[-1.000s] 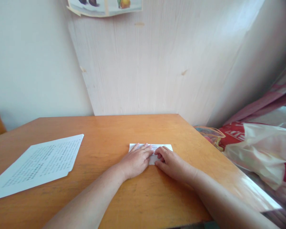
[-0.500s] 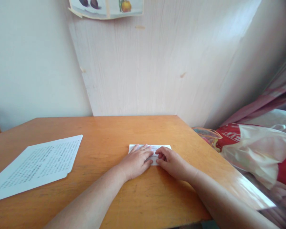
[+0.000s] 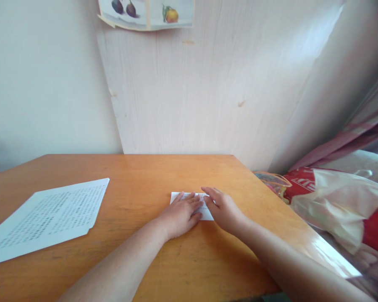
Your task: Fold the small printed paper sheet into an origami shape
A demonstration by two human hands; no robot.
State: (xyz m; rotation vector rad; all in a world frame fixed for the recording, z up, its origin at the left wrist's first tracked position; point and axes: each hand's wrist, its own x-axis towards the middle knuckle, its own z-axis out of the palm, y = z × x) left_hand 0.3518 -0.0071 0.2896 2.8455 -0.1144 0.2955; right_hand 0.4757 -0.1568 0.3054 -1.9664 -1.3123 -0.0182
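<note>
A small white paper [image 3: 207, 214], printed with rows of characters, lies on the table in front of me. Across its left and middle part rests my left hand [image 3: 182, 214], palm down and fingers spread. My right hand [image 3: 226, 211] is over the paper's right end, its fingers stretched out and thumb apart from the index finger. That hand covers the right edge of the paper, and I cannot tell how firmly it touches it.
To the left, white printed sheets [image 3: 82, 218] lie on the wooden table [image 3: 138, 176]. Beyond the table's right edge are a pale plastic bag [image 3: 337, 201] and red packaging [image 3: 302, 180]. Fruit pictures [image 3: 171, 14] hang on the board behind the table.
My right hand has opened from a curled, pinching shape, its fingers now straightened towards the paper's far edge. The left hand has stayed flat on the paper. The view has tilted slightly up.
</note>
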